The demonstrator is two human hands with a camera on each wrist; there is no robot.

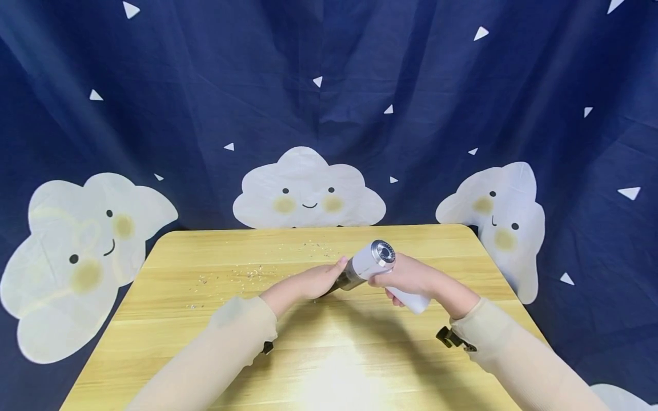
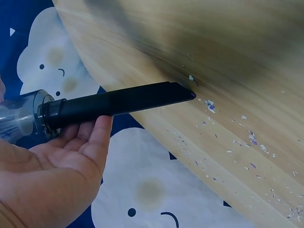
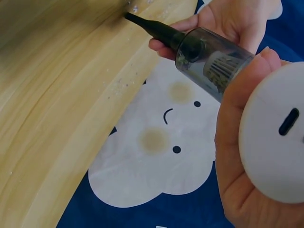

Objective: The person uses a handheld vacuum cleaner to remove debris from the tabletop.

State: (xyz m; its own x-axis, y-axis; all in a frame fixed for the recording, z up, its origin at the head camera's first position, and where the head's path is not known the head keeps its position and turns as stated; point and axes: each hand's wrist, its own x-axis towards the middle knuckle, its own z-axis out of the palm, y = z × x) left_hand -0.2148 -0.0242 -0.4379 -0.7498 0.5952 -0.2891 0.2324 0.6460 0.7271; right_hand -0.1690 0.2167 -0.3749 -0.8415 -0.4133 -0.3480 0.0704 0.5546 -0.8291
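Gripping a white handheld vacuum (image 1: 366, 262), just right of centre in the head view, with the right hand (image 1: 406, 273) curled firmly round its smooth handle (image 1: 415, 301). Showing off a round silver vent (image 1: 383, 252) with radiating fins at the body's upper end. Supporting it farther down with the left hand (image 1: 317, 281) — spread in a loose cup, slightly bent fingers touching the black nozzle (image 2: 123, 99) without wrapping right round. Tapering to a slanted tip at centre-right of the left wrist view, beside thin, ragged white and purple scraps (image 2: 253, 138); cannot tell if touching the wood. Looking through a clear cylindrical dust cup (image 3: 199, 78), upper right of the right wrist view, onto a ribbed insert (image 3: 222, 71). Working over a glossy, wood-grained table (image 1: 128, 348) with rounded corners — backed across the top of the head view by dark blue, creased fabric (image 1: 360, 45) printed with smiling clouds (image 1: 308, 177).
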